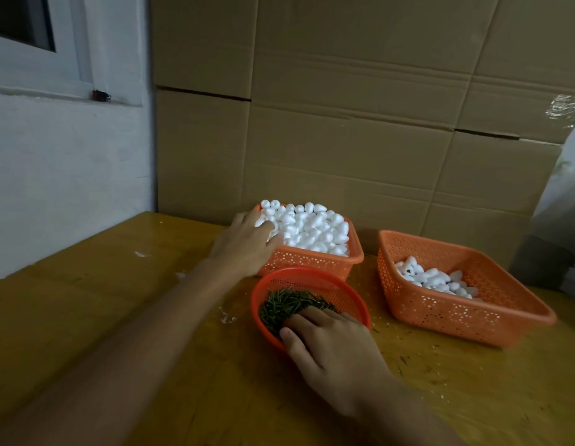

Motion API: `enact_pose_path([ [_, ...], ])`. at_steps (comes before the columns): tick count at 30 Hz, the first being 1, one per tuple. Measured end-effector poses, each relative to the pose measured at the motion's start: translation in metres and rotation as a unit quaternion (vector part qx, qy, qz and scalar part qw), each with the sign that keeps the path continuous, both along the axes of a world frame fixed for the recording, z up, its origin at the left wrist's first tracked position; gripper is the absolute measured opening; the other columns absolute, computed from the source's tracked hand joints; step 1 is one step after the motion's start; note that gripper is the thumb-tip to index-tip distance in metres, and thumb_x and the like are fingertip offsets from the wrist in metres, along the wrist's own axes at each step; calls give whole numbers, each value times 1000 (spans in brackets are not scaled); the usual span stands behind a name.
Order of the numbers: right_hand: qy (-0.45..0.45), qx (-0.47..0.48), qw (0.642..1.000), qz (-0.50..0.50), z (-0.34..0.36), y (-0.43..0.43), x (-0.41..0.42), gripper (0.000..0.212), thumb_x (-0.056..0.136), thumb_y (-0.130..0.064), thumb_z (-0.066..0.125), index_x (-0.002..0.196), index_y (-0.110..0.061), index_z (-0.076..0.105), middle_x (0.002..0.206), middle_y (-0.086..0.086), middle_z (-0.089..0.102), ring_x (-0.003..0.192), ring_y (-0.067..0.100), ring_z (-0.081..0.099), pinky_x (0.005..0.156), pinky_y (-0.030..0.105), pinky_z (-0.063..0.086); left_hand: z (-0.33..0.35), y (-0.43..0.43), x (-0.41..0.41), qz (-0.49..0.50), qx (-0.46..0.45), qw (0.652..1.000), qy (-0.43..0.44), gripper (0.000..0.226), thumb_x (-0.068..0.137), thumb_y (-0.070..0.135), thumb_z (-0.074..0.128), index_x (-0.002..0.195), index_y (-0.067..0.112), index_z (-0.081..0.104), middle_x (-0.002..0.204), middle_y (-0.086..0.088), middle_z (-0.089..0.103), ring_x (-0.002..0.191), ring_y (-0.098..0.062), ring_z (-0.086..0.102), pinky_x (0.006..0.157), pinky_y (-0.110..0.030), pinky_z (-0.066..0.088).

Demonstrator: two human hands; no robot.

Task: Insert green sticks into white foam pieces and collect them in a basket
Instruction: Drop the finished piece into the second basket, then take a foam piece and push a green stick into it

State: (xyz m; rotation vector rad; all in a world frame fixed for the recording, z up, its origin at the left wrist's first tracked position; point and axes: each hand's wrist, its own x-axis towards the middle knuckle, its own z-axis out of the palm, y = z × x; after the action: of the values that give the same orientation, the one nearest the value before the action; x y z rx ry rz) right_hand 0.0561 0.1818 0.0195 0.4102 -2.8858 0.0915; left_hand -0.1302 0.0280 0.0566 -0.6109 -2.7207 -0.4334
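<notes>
A square orange basket [311, 260] at the back is heaped with white foam pieces [311, 226]. My left hand [244, 243] reaches into its left side, fingers curled down among the foam; what they hold is hidden. A round orange basket [353, 291] in front holds a pile of green sticks [286, 305]. My right hand [328, 346] lies in it, fingertips down in the sticks; any stick pinched is hidden. A second square orange basket [466, 313] on the right holds several foam pieces [437, 280], at least one showing a green stick end.
A yellow wooden table [102, 317] carries everything, with foam crumbs and green bits scattered around the baskets. Stacked cardboard boxes [344, 123] stand right behind the baskets. A white wall with a window frame is at the left. A plastic-wrapped object sits at the far right.
</notes>
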Motion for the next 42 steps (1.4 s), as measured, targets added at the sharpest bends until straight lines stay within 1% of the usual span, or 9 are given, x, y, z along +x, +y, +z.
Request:
enact_pose_path([
  [7, -4, 1, 1000, -6, 2, -2, 1, 69, 97, -64, -6, 114, -38, 55, 110, -16, 55, 100, 6, 54, 90, 31, 41, 8, 9, -19, -10, -88, 995, -36, 57, 111, 51, 18, 154, 30, 49, 172, -4, 24, 158, -22, 15, 126, -52, 16],
  [10, -3, 1, 1000, -7, 1, -2, 1, 69, 97, -64, -6, 116, -38, 55, 111, -16, 54, 101, 5, 54, 90, 30, 40, 14, 20, -10, -71, -75, 991, -81, 59, 111, 52, 19, 167, 34, 15, 176, 4, 3, 162, -21, -4, 129, -51, 5],
  [14, -6, 0, 1000, -8, 1, -2, 1, 71, 97, -65, -7, 117, -38, 55, 113, -17, 54, 103, 5, 54, 92, 30, 40, 27, 34, -4, -45, -144, 978, -146, 67, 109, 61, 14, 162, 26, 37, 173, -12, 22, 160, -31, 15, 123, -52, 18],
  [18, -5, 1, 1000, -12, 0, -4, 1, 73, 96, -65, -8, 120, -39, 56, 115, -17, 55, 105, 5, 54, 94, 30, 41, 31, 40, -9, -11, -134, 971, -198, 78, 102, 75, 16, 166, 31, 23, 175, -11, -7, 162, -30, -7, 127, -54, 1],
  [25, -6, 1, 1000, -12, 1, -4, 3, 73, 97, -64, -8, 119, -37, 56, 114, -16, 56, 102, 6, 54, 94, 31, 42, 21, 42, -26, -27, -69, 975, -209, 78, 101, 75, 25, 165, 30, 28, 175, -12, 11, 154, -33, 30, 121, -47, 28],
  [28, -7, 1, 1000, -14, 2, -3, 3, 72, 97, -64, -8, 119, -37, 55, 114, -16, 56, 102, 7, 54, 94, 32, 42, 21, 42, -24, -43, -7, 985, -169, 60, 102, 69, 39, 125, 25, 72, 138, -6, 65, 131, -25, 55, 94, -38, 34],
  [31, -8, 6, 1000, -15, 1, -3, 4, 72, 97, -64, -8, 119, -37, 55, 114, -16, 55, 102, 7, 54, 94, 32, 42, 20, 39, -22, -43, 126, 987, -92, 30, 92, 56, 70, 82, 29, 79, 94, 8, 75, 118, -16, 60, 89, -33, 43],
  [37, -7, 1, 1000, -22, 0, -2, 4, 67, 98, -65, -7, 118, -39, 52, 113, -16, 55, 103, 7, 54, 92, 31, 40, 26, 46, 5, -78, 449, 887, -74, 9, 81, 17, 88, 83, 24, 82, 90, 5, 79, 81, -22, 78, 75, -37, 64],
  [42, -8, -38, 999, -12, -1, 1, 5, 55, 100, -69, 1, 109, -39, 46, 103, -17, 52, 95, 4, 50, 88, 30, 40, 37, 53, 56, -188, 545, 814, -77, 28, 82, 10, 87, 101, 19, 69, 94, 3, 81, 79, -16, 79, 68, -26, 62],
])
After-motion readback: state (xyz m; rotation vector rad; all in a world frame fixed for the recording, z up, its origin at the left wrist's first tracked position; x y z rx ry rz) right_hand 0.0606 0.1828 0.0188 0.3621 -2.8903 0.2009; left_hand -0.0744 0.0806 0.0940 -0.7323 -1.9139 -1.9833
